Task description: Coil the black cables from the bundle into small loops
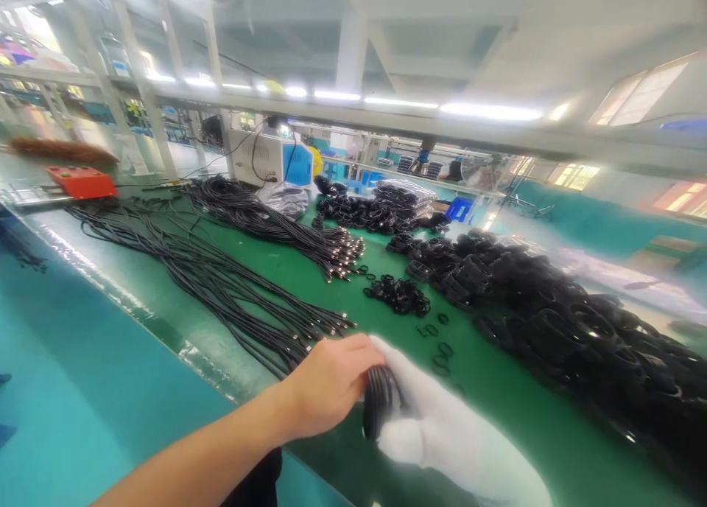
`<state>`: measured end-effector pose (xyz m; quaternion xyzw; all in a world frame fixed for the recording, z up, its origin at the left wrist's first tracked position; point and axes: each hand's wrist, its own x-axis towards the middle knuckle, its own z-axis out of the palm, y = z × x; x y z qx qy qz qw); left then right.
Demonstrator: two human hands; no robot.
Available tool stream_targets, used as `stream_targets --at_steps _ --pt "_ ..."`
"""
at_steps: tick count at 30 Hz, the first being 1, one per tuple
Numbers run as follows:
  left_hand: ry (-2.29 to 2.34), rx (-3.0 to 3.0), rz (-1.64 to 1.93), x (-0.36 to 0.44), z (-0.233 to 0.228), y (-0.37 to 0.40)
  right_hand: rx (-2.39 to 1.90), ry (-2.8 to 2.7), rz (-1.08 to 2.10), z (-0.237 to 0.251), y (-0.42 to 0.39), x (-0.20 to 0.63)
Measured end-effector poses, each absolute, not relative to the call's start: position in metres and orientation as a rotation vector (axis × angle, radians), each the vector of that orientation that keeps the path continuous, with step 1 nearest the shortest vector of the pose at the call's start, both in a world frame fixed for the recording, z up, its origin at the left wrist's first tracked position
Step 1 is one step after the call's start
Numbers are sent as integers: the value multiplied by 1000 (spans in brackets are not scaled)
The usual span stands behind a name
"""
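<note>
A coiled black cable [376, 407] is held between my two hands over the near edge of the green bench. My bare left hand [334, 382] grips the top of the coil with its fingers closed. Around the coil's other side my right hand [425, 411], in a white glove, has its thumb below and its fingers above. Just beyond my left hand, long straight black cables [237, 301] lie with their plugs toward me. A small heap of black rings [398, 295] sits farther off, and a few loose rings [442, 356] lie near the glove.
Coiled cables [557, 308] are piled along the right side of the bench [265, 260]. Another bundle of cables [276, 223] lies farther back. A red control box [82, 182] stands at the left, and a white and blue machine [273, 157] at the back. A shelf crosses above.
</note>
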<state>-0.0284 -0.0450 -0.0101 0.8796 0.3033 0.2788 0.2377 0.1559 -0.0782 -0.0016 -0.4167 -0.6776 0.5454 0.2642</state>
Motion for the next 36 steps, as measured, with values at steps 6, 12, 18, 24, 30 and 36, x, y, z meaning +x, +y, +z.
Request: stream_targets --at_steps 6,12,18,24,30,36 --pt "845 2376 691 -32 -5 -43 -904 -1576 1842 -13 -67 150" --pt "950 2359 670 -29 -4 -39 -850 -1428 1817 -27 -61 138" --pt "1061 1967 709 -28 -3 -36 -646 -1141 2052 -38 -59 139" --pt "1155 1968 782 -20 -11 -34 -737 -1079 1981 -47 -59 141" --pt "1198 1706 679 -18 -17 -31 -783 -1164 1895 -42 -61 137" --pt "1279 1781 522 -12 -32 -24 -860 -1173 1995 -39 -66 130"
